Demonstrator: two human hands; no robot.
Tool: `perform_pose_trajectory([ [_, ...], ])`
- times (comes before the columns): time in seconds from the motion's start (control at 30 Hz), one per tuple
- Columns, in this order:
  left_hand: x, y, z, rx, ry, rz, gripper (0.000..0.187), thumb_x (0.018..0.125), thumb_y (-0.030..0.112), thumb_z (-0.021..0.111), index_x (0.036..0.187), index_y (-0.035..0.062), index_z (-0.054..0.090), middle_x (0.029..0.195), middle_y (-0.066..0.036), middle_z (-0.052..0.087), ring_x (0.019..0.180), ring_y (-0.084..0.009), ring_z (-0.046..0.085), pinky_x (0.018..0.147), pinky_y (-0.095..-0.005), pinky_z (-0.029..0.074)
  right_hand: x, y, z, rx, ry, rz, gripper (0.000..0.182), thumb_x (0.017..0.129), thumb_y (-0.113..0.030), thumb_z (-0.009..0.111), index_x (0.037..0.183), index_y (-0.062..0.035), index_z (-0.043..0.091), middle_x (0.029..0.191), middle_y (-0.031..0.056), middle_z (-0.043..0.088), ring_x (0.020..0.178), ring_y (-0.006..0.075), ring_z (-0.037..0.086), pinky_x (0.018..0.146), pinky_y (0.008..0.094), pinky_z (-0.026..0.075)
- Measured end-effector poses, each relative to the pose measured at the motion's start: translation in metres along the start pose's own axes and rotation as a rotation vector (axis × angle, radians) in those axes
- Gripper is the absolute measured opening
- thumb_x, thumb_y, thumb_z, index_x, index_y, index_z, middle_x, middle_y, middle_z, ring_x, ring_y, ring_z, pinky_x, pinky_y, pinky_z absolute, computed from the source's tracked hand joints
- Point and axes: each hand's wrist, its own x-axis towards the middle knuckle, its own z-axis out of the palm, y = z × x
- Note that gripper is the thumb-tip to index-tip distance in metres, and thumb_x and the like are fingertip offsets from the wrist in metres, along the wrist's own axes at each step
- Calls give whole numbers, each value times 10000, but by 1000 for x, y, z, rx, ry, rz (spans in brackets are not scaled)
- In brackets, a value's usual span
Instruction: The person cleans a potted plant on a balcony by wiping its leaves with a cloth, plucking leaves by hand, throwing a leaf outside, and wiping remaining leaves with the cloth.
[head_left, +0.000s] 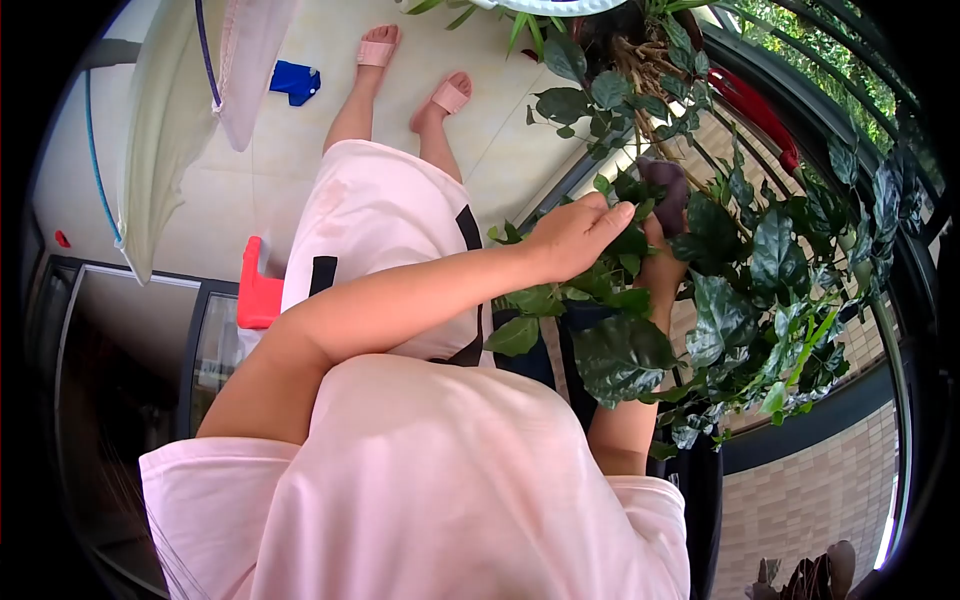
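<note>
My left hand (585, 236) reaches across to the right, its fingers closed and the thumb pressed toward the forefinger among the leaves of a potted climbing plant (625, 357). Whatever it pinches is hidden by the hand and foliage. Just beyond it, my right hand (655, 235) is partly covered by leaves. A dark purple cloth (663, 185) is bunched at its fingers, against the leaves and stems. Large glossy dark green leaves (722, 318) hang around and below both hands.
A dark metal railing (890, 340) curves along the right. Hanging fabric (165, 140) is at the left. A red plastic piece (259, 290) stands by the skirt, and a blue cloth item (295, 82) lies on the tiled floor. A white pot rim (545, 6) shows above.
</note>
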Motion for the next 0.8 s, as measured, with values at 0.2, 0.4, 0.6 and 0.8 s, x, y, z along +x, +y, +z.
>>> perform_pose_trajectory([
  [0.2, 18, -15, -3, 27, -107, 149, 290, 854, 352, 548, 959, 120, 686, 775, -88, 576, 753, -251, 572, 727, -360, 441, -17, -34, 15, 444, 236, 370, 359, 806, -87, 681, 1129, 21, 569, 1023, 45, 608, 872, 143, 580, 747, 289, 470],
  [0.4, 8, 4, 0, 200, -32, 191, 310, 697, 118, 721, 985, 68, 617, 719, -34, 546, 677, -144, 527, 661, -283, 441, -14, 6, 1, 471, 226, 395, 357, 780, -77, 714, 1105, 20, 603, 1013, 47, 620, 860, 137, 589, 732, 299, 482],
  [0.6, 9, -5, 3, 118, 80, 103, 247, 728, 235, 686, 892, 56, 640, 724, -81, 598, 644, -197, 576, 602, -324, 450, -18, -2, -1, 483, 140, 480, 390, 774, -104, 729, 1112, 33, 593, 1057, 63, 617, 882, 150, 592, 742, 306, 486],
  [0.8, 15, -14, -10, -75, 94, -195, 225, 867, 212, 619, 937, -1, 644, 698, 16, 586, 606, -47, 482, 552, -216, 400, -18, 13, -1, 388, 145, 387, 449, 782, -123, 717, 1167, 30, 544, 1115, 85, 590, 936, 170, 573, 791, 320, 469],
])
